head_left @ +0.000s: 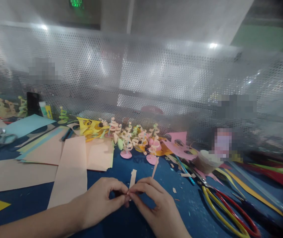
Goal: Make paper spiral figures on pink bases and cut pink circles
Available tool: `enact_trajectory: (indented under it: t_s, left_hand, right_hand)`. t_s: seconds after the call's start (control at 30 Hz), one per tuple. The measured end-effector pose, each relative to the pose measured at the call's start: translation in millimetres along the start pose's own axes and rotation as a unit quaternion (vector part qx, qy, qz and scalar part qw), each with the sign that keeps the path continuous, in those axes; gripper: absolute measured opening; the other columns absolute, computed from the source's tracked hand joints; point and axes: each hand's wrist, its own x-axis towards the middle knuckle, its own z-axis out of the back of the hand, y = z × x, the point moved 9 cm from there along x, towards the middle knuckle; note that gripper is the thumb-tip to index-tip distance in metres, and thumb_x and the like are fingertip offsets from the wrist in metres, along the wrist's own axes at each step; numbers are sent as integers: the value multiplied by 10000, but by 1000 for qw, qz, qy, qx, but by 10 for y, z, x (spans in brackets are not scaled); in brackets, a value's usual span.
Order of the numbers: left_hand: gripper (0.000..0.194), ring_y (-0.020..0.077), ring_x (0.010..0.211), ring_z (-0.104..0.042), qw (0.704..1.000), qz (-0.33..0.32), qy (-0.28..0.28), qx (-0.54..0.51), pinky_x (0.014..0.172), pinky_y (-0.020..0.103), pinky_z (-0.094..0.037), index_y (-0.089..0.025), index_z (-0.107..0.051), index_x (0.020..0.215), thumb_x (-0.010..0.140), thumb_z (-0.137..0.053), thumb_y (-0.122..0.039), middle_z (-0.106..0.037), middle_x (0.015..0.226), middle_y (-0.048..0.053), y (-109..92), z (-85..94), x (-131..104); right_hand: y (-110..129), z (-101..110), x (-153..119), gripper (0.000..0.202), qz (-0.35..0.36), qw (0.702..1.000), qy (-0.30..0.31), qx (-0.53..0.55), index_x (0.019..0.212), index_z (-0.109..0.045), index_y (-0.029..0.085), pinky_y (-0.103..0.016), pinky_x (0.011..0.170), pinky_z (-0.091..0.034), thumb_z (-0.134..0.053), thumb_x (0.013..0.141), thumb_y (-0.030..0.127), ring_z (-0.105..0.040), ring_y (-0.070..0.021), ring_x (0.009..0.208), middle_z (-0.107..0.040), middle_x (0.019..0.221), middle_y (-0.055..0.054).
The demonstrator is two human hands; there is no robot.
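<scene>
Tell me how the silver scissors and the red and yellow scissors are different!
The silver scissors have plain metal-coloured handles; the colourful scissors have one red loop and one yellow. The silver scissors lie far left by blue paper; the colourful scissors lie on the right, near a cup. Both have two loops, and no hand holds either.

From the right hand (156, 200), 12 o'clock is blocked by spirals (131, 140) and, beyond, a screen (156, 79); 2, by a cup (207, 162). At 3, bare table (189, 206) is left before scissors (224, 211). Nine is blocked by the left hand (104, 198).
</scene>
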Motion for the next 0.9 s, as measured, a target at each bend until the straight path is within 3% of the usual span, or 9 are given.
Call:
enact_trajectory:
  t_s: [0.13,0.23,0.33,0.43,0.53,0.63,0.77,0.9]
  left_hand:
    - [169,132,736,-575,996,-27,-8,83,674,201,-380,-184,-650,741,809,-497,-207,-627,729,-9,-81,32,-19]
    - [179,136,728,-564,997,-36,-12,73,671,212,-379,-180,-636,741,822,-494,-254,-619,719,-8,-81,31,-28]
    - [175,135,699,-552,1000,-5,-29,-9,642,212,-387,-179,-629,724,792,-536,-311,-619,694,-16,9,58,-6]
    - [170,121,658,-519,991,18,-38,-130,607,201,-391,-165,-611,752,734,-602,-334,-595,687,-26,84,75,34]
    - [214,111,629,-492,977,30,-18,-211,579,194,-371,-152,-619,746,716,-614,-364,-574,675,-28,118,39,58]
    - [283,116,620,-487,972,50,9,-231,576,199,-352,-138,-657,704,742,-574,-407,-580,647,-17,145,-22,45]
    - [304,109,598,-473,965,68,14,-252,573,192,-340,-134,-673,668,736,-576,-414,-569,607,-21,153,-52,25]
    - [324,100,548,-443,954,80,5,-288,559,192,-331,-136,-661,634,706,-591,-444,-528,549,-38,164,-54,44]
  right_hand:
    - [-27,-4,4,110,-15,1000,-9,5,780,-636,189,-241,661,-454,-542,775,131,-570,-145,722,-599,778,-33]
    - [-93,-23,16,115,-58,998,7,26,729,-644,180,-240,619,-444,-539,770,164,-564,-144,670,-596,724,-28]
    - [-226,-46,11,124,-135,986,22,94,677,-636,169,-243,606,-432,-571,747,248,-554,-149,648,-596,677,-22]
    - [-371,-135,-25,220,-215,953,40,211,666,-624,157,-227,578,-412,-614,714,372,-529,-129,604,-588,632,-6]
    - [-437,-230,-50,286,-250,920,50,297,676,-630,149,-211,546,-393,-647,687,434,-495,-100,545,-570,572,10]
    - [-469,-267,-63,305,-256,908,41,330,687,-625,140,-201,530,-396,-662,679,443,-489,-85,523,-564,561,12]
    - [-456,-279,-67,281,-238,913,45,328,762,-585,153,-198,517,-414,-658,694,415,-514,-88,528,-551,574,28]
    - [-304,-176,-27,147,-167,948,32,271,891,-527,189,-246,636,-467,-553,788,291,-569,-126,669,-575,705,4]
